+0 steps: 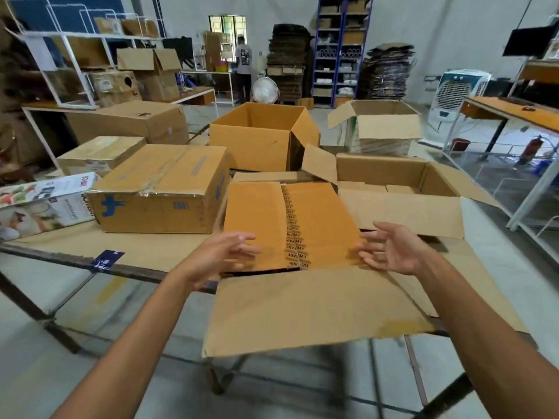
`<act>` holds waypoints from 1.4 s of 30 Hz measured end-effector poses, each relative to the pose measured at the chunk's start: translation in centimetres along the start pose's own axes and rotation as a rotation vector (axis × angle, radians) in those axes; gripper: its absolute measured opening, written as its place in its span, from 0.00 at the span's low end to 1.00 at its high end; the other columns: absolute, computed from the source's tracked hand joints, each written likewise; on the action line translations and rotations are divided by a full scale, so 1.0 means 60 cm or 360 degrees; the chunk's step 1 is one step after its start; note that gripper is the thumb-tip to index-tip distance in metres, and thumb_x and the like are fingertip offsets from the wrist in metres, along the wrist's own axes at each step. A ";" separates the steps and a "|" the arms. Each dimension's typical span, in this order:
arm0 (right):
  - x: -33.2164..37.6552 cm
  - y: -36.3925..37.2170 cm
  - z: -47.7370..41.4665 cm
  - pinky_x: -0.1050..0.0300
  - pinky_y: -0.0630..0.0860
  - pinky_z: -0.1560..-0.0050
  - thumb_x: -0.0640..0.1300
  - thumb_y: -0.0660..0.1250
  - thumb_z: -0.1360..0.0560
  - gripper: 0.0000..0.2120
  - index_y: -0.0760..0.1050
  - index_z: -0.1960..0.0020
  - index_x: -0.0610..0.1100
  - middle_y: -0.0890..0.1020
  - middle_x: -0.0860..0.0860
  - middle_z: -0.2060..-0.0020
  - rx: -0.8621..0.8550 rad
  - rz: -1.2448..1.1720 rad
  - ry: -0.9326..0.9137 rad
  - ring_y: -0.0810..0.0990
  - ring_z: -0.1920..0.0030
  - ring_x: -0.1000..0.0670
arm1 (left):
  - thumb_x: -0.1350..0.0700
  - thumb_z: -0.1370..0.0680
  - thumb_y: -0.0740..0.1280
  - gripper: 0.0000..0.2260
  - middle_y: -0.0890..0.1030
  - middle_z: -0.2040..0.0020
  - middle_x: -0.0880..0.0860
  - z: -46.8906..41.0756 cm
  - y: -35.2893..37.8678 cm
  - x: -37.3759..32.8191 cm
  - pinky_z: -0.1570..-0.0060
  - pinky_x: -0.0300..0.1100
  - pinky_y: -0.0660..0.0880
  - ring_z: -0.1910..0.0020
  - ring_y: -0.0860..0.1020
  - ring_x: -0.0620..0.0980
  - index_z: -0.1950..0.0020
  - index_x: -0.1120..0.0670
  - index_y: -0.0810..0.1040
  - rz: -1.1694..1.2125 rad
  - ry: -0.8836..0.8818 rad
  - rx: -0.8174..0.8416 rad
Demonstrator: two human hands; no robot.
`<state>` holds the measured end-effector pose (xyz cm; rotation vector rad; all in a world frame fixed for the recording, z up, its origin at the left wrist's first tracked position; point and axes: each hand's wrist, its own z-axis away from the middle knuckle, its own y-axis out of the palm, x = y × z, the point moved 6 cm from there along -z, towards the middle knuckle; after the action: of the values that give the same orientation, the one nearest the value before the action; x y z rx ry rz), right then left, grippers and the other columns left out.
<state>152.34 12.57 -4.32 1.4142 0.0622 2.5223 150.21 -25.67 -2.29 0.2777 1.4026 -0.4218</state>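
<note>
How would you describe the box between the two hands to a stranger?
Start at the long table of cartons. The box sits at its near edge, between left hand and right hand. Only it has printed tape down its middle.

Left hand (225, 252) open, reaching; right hand (390, 252) likewise

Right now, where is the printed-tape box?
Head view, centre: the box sits between the left hand and right hand, right of the sealed box.
</note>
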 end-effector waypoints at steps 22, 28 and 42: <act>-0.070 0.117 -0.058 0.36 0.60 0.34 0.68 0.50 0.25 0.28 0.71 0.34 0.54 0.69 0.45 0.32 -0.0865 0.2488 -0.0771 0.63 0.29 0.43 | 0.50 0.20 0.58 0.13 0.81 0.48 0.57 -0.114 0.219 -0.026 0.41 0.55 0.69 0.42 0.72 0.57 0.52 0.54 0.79 -0.2549 0.0561 0.0354; -0.067 0.118 -0.066 0.32 0.56 0.29 0.70 0.52 0.24 0.28 0.67 0.31 0.55 0.60 0.41 0.24 -0.0811 0.2442 -0.0634 0.55 0.24 0.38 | 0.50 0.20 0.61 0.08 0.78 0.51 0.55 -0.128 0.178 -0.163 0.45 0.52 0.74 0.44 0.72 0.56 0.51 0.53 0.75 -0.2528 0.0446 -0.0073; -0.071 0.115 -0.084 0.28 0.52 0.30 0.71 0.51 0.25 0.32 0.64 0.28 0.55 0.55 0.40 0.21 -0.0697 0.2455 -0.0593 0.50 0.23 0.34 | 0.45 0.20 0.62 0.22 0.70 0.30 0.60 -0.059 -0.080 -0.187 0.39 0.59 0.71 0.31 0.67 0.60 0.29 0.52 0.71 -0.2474 -0.0060 -0.0817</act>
<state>148.87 5.30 -9.43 2.0312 -2.2256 2.6166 143.69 -27.08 8.52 -1.3295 1.3989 -1.2513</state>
